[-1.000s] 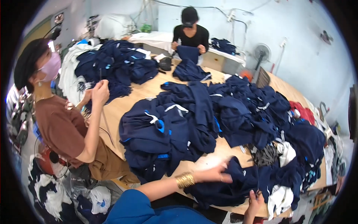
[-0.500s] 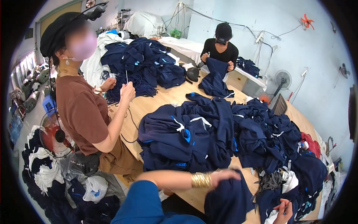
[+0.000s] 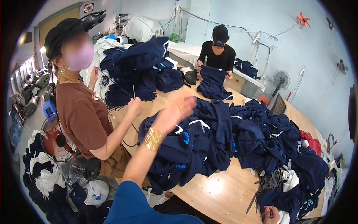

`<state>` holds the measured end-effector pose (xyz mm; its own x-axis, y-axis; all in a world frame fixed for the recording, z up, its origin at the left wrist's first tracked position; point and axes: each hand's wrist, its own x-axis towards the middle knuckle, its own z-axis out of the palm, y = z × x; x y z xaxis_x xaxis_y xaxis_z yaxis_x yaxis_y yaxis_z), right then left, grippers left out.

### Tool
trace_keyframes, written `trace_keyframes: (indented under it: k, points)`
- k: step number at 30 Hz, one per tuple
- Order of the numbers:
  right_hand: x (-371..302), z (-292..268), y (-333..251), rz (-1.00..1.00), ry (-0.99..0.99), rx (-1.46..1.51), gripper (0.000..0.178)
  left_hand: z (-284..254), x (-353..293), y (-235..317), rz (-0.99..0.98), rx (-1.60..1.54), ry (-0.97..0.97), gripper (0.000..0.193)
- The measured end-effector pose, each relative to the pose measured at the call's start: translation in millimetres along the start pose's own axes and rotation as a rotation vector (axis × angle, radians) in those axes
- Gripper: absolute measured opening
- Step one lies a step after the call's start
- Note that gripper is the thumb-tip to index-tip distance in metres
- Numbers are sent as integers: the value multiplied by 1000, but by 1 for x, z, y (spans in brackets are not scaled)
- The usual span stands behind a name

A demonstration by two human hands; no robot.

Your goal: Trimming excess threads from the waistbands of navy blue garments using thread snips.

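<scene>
My left hand point(image 3: 176, 112), with gold bangles point(image 3: 153, 139) on its wrist, reaches forward over a heap of navy garments point(image 3: 169, 149). Its fingers are stretched out and slightly blurred, holding nothing. Beyond it, a navy garment point(image 3: 140, 54) spreads in the air above the far-left pile, apart from my hand. At the lower right, my right hand point(image 3: 271, 215) is closed around a small dark tool point(image 3: 272, 210), mostly hidden by the fingers. That hand rests beside navy cloth point(image 3: 266, 192) and a bundle of dark grey strips point(image 3: 269, 181).
A co-worker in a brown shirt point(image 3: 84, 115) stands at left, holding a thin metal tool point(image 3: 134, 92). Another co-worker in black point(image 3: 215, 56) spreads a navy garment point(image 3: 213, 80) across the table. More navy garments point(image 3: 261, 130) cover the right side of the wooden table point(image 3: 216, 190).
My left hand has let go of a navy garment at the table's near edge and swung forward and left. A navy garment is now airborne over the far pile. My right hand moved slightly left and down.
</scene>
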<state>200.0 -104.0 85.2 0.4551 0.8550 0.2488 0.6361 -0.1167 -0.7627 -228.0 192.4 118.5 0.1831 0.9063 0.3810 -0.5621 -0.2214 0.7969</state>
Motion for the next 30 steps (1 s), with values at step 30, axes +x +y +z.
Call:
trace_keyframes:
  k: [30]
  points:
    - [-46, 114, 169, 193, 187, -352, 23, 85, -28, -288, 84, 1598, -483, 63]
